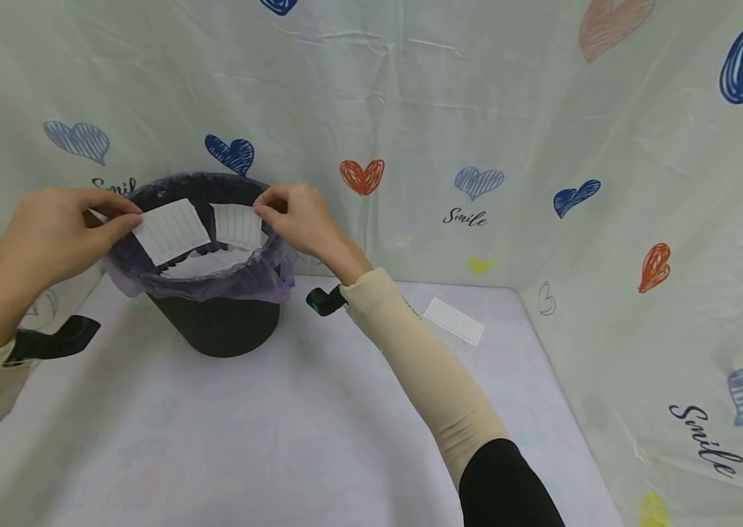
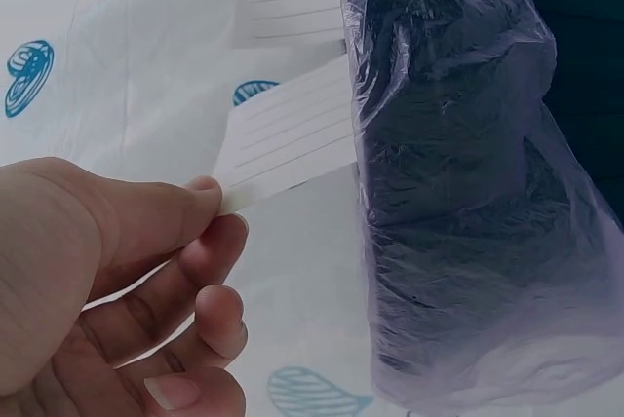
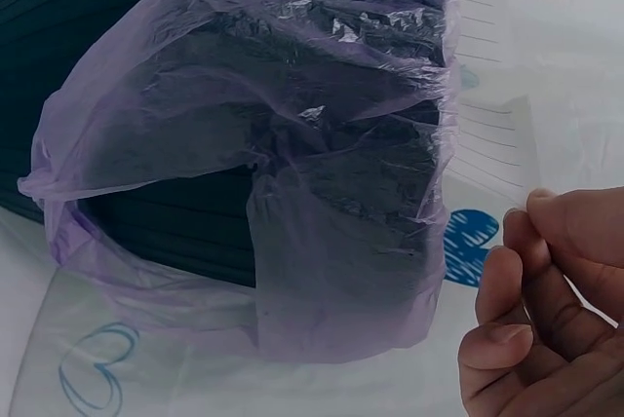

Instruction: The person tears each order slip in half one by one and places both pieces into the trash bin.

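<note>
A dark bin [image 1: 213, 326] stands at the back of the table, its rim covered by a purple plastic bag [image 1: 239, 285]. My left hand [image 1: 58, 234] pinches one corner of a lined piece of paper [image 1: 172, 231] between thumb and fingertips, above the bin's left side. At the right side my right hand [image 1: 305, 223] pinches a second lined paper piece [image 1: 237, 225] over the opening. Both pieces also show in the left wrist view, apart from each other. White paper [image 1: 209, 263] lies inside the bin; how much of it is hidden.
Another lined paper piece [image 1: 454, 320] lies on the white tabletop [image 1: 266, 439], right of the right forearm. A pale curtain [image 1: 411, 95] printed with hearts hangs behind the bin and along the right side.
</note>
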`<state>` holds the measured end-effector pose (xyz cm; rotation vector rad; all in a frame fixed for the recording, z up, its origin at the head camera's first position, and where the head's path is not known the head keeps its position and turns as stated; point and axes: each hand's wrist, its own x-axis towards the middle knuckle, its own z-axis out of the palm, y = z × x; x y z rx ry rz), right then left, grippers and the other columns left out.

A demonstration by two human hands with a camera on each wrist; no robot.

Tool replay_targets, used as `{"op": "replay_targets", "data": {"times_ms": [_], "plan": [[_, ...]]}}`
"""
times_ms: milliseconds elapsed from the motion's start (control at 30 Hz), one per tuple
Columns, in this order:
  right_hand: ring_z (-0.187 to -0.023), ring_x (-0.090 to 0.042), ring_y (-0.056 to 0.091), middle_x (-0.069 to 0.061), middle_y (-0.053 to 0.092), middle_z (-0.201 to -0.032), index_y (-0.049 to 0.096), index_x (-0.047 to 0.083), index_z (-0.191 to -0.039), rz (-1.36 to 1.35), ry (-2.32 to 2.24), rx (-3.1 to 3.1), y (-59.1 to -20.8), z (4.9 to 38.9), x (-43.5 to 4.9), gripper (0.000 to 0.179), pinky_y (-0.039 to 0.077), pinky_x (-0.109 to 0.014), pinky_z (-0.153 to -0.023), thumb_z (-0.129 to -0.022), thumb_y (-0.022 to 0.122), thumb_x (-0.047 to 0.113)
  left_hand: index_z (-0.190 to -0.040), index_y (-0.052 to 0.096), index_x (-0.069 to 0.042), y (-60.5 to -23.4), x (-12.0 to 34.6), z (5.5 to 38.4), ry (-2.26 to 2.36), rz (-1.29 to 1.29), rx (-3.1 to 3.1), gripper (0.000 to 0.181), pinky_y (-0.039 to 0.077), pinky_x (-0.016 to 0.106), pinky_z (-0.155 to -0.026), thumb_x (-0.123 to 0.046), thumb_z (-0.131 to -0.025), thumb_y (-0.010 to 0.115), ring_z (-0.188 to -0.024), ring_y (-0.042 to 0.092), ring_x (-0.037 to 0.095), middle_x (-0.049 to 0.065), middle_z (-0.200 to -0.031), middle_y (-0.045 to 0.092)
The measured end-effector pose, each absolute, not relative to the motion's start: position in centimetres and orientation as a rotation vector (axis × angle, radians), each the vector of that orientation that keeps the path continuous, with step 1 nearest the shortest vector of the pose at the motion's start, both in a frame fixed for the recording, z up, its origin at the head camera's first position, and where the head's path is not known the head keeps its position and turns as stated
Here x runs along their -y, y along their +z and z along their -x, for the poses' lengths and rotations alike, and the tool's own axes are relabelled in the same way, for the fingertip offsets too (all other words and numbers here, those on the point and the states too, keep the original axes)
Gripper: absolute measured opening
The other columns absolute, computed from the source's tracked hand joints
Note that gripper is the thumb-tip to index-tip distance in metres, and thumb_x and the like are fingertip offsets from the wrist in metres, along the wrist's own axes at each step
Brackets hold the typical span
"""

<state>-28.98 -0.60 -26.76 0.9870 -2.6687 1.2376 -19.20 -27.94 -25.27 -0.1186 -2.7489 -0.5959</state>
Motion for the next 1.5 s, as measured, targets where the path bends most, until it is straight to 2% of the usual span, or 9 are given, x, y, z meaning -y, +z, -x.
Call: {"op": "replay_targets", "data": {"times_ms": [300, 533, 1000, 1133, 1333, 1500], "plan": [[-0.081, -0.011, 0.063, -0.007, 0.076, -0.106, 0.075, 0.006, -0.113, -0.972, 1.257, 2.67, -27.0, 29.1, 0.7, 0.021, 0.049, -0.019, -0.072, -0.104, 0.062, 0.02, -0.111, 0.07, 0.007, -25.2, 28.0, 19.2, -0.586, 0.085, 2.769, 0.031, 0.039, 0.027, -0.047, -0.022, -0.101, 0.066, -0.079, 0.063, 0.045, 0.035, -0.106, 0.067], [-0.088, -0.011, 0.067, -0.007, 0.076, -0.109, 0.075, 0.005, -0.115, -1.002, 1.224, 2.685, -27.2, 29.3, 0.9, 0.022, 0.051, -0.018, -0.077, -0.105, 0.062, 0.02, -0.11, 0.07, 0.008, -25.3, 28.1, 19.1, -0.6, 0.086, 2.761, 0.03, 0.038, 0.024, -0.047, -0.02, -0.101, 0.066, -0.078, 0.064, 0.046, 0.036, -0.107, 0.067], [-0.093, -0.009, 0.069, -0.004, 0.077, -0.117, 0.076, 0.008, -0.122, -0.973, 1.202, 2.746, -27.1, 29.4, 1.1, 0.025, 0.052, -0.017, -0.078, -0.104, 0.063, 0.02, -0.112, 0.07, 0.007, -25.0, 28.3, 18.9, -0.597, 0.037, 2.745, 0.03, 0.036, 0.024, -0.048, -0.02, -0.101, 0.066, -0.081, 0.062, 0.045, 0.036, -0.109, 0.066], [-0.095, -0.009, 0.07, -0.006, 0.076, -0.12, 0.075, 0.007, -0.124, -0.967, 1.217, 2.739, -27.2, 29.4, 1.0, 0.026, 0.053, -0.017, -0.078, -0.104, 0.063, 0.019, -0.111, 0.07, 0.008, -24.9, 28.4, 19.0, -0.599, 0.036, 2.734, 0.03, 0.036, 0.024, -0.048, -0.02, -0.101, 0.065, -0.077, 0.061, 0.041, 0.036, -0.108, 0.066], [-0.097, -0.012, 0.071, -0.008, 0.075, -0.12, 0.075, 0.005, -0.122, -0.969, 1.259, 2.7, -27.4, 29.4, 0.5, 0.025, 0.054, -0.018, -0.081, -0.103, 0.064, 0.017, -0.108, 0.072, 0.007, -24.7, 28.5, 19.1, -0.587, 0.065, 2.712, 0.028, 0.035, 0.025, -0.047, -0.019, -0.099, 0.067, -0.066, 0.057, 0.025, 0.034, -0.104, 0.069], [-0.092, -0.012, 0.07, -0.008, 0.076, -0.115, 0.076, 0.006, -0.119, -0.963, 1.304, 2.65, -27.7, 29.0, -0.2, 0.023, 0.054, -0.02, -0.077, -0.103, 0.064, 0.017, -0.109, 0.071, 0.008, -24.8, 28.5, 19.1, -0.593, 0.068, 2.717, 0.029, 0.035, 0.024, -0.047, -0.019, -0.1, 0.067, -0.069, 0.059, 0.034, 0.035, -0.105, 0.068]]}}
